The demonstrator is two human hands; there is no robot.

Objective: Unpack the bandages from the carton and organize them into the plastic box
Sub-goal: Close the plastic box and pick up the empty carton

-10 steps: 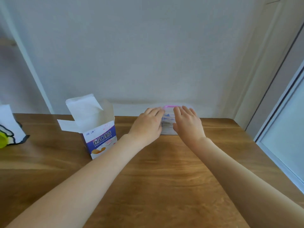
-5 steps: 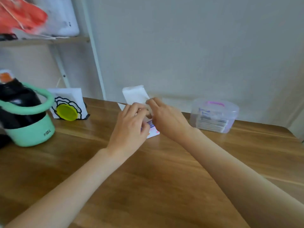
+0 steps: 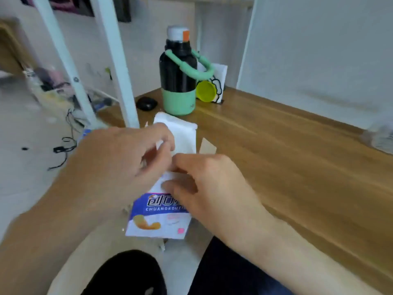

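While the carton (image 3: 158, 211) hangs off the table (image 3: 287, 167) edge, both hands grip it. Left hand (image 3: 119, 162) pinches the top flap; right hand (image 3: 212, 188) curls around the side.

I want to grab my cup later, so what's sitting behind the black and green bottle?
Behind the bottle stand a yellow cup and a white card holder; the bottle covers their left parts.

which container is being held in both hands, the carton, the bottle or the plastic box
The carton, gripped by the left hand and right hand; the bottle and plastic box sit untouched on the table.
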